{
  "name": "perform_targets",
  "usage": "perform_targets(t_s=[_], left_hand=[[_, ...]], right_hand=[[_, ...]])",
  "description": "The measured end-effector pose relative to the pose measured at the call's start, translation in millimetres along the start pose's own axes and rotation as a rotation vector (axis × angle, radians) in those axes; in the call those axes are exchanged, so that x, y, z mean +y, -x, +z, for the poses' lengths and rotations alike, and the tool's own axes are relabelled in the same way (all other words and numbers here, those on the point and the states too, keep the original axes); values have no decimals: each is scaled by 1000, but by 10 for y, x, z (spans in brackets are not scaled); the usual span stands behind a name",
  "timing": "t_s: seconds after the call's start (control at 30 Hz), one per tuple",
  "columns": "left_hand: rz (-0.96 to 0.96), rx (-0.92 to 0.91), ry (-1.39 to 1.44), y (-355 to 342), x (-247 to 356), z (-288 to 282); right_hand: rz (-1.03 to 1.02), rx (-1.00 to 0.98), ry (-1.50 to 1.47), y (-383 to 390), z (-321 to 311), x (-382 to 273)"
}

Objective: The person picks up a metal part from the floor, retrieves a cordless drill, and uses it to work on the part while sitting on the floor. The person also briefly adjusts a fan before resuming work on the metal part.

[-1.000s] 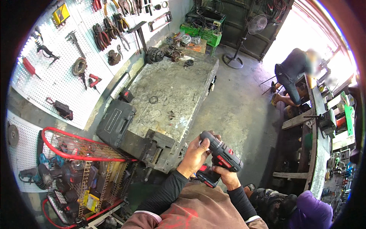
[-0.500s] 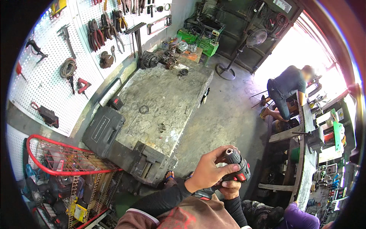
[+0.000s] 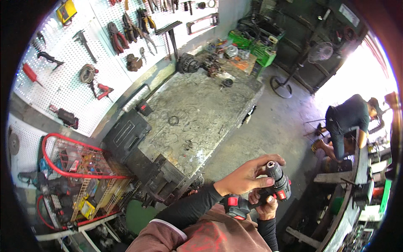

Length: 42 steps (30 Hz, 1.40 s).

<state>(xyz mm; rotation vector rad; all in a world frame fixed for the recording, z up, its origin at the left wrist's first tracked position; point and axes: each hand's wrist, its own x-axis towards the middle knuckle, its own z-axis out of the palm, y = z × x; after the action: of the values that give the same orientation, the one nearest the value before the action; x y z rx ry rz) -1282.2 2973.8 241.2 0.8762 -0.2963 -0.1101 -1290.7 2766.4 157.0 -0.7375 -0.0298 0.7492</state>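
A black cordless drill [image 3: 278,178] with red accents is held up in front of my body, its chuck pointing up and away. My left hand [image 3: 243,175] comes from the left and curls its thumb and fingers about the chuck end. My right hand [image 3: 265,205] wraps the handle from below, below the drill's body. The black-and-red battery base [image 3: 236,206] of the drill sticks out to the left, under my left wrist. No bit shows plainly in the chuck.
A worn workbench [image 3: 197,105] with a vise [image 3: 166,176] stands ahead-left, a black tool case [image 3: 127,135] beside it. Pegboards [image 3: 63,84] carry tools. A red-railed cart [image 3: 75,174] is at left. Another person [image 3: 346,117] bends over at right, near a pedestal fan [image 3: 320,52].
My view has turned left, so the bench and the other person appear farther right. The drill stays in both hands, and its battery base shows more fully now.
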Motion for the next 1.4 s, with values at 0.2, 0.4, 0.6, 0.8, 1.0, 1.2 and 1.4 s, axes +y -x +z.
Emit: perform_targets(t_s=[0.2,0.4,0.6,0.8,1.0,1.2,1.4], left_hand=[[83,442,-62,-628,-334,69],[117,386,34,-775,-512,-261],[-77,803,-797,-220,-1224,-1425],[-573,1570,-1116,1220,-1769,-3260],[-744,1374,-1366,1471,-2016,-3940],[-932,1362,-1249,1416,-2008,-4150],[-872,1534,-1101,1576,-1912,-4201]], right_hand=[[-8,117,289,-389,-230,-849],[133,70,466,-752,-499,-1218],[206,153,525,-1144,-684,-1072],[182,243,835,-1617,-729,-937],[421,264,895,-2201,-526,-826],[410,248,998,-2519,-238,-630],[394,151,1081,-2740,-115,-622]])
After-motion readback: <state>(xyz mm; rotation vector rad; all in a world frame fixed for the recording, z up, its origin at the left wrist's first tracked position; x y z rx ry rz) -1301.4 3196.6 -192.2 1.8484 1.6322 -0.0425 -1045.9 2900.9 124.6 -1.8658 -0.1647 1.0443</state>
